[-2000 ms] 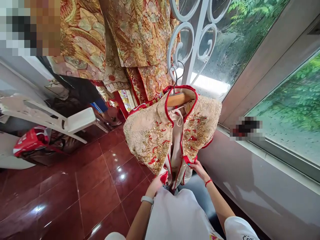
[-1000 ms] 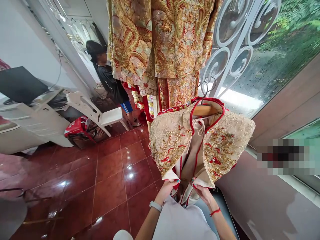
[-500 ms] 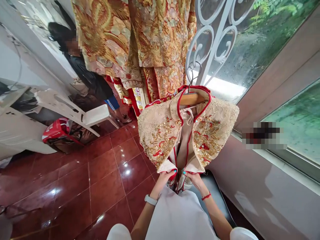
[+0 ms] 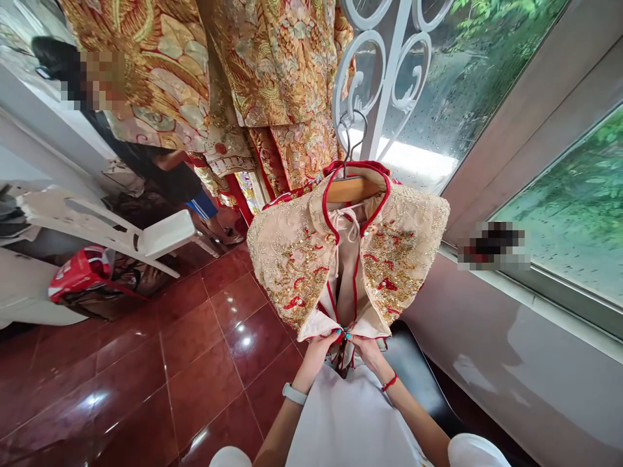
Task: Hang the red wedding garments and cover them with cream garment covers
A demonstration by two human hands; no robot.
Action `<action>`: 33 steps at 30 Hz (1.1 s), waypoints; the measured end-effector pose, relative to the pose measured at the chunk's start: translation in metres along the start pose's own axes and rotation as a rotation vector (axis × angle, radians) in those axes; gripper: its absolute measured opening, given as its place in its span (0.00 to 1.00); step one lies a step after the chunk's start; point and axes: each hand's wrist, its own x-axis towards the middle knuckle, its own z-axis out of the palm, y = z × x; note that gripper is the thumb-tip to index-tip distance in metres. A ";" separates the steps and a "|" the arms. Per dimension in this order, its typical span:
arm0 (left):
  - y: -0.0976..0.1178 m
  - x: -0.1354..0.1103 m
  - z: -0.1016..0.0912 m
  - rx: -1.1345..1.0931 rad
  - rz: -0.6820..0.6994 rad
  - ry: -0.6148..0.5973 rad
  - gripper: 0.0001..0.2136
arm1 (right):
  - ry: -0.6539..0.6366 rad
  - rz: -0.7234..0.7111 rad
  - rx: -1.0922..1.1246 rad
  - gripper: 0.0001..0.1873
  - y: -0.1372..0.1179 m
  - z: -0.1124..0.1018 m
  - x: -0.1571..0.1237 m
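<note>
A beige embroidered jacket (image 4: 287,259) with gold beading and red edging hangs in front of me on a wooden hanger (image 4: 353,189). Its front is parted, and a pale cord is tied in a bow inside the collar. My left hand (image 4: 321,345) pinches the left front edge low down, where the pale lining is folded outward. Opposite it, my right hand (image 4: 367,349) grips the right front edge the same way. The fingertips of both hands nearly meet at the middle; whether they touch I cannot tell. The jacket's lower part is mostly hidden behind my hands.
Gold and red embroidered garments (image 4: 292,84) hang behind, beside a white metal scroll rack (image 4: 384,84). A black seat (image 4: 413,370) is at right, below a window (image 4: 574,214). At left are a white chair (image 4: 168,233), a red bag (image 4: 80,272) and a person (image 4: 160,175).
My hands have come closer together, drawing the jacket's two front edges toward each other. The view has shifted slightly, and the person at left now has an arm bent forward.
</note>
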 end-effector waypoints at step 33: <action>-0.014 0.003 0.005 -0.012 0.114 0.110 0.18 | 0.013 0.010 0.012 0.19 0.009 0.003 0.013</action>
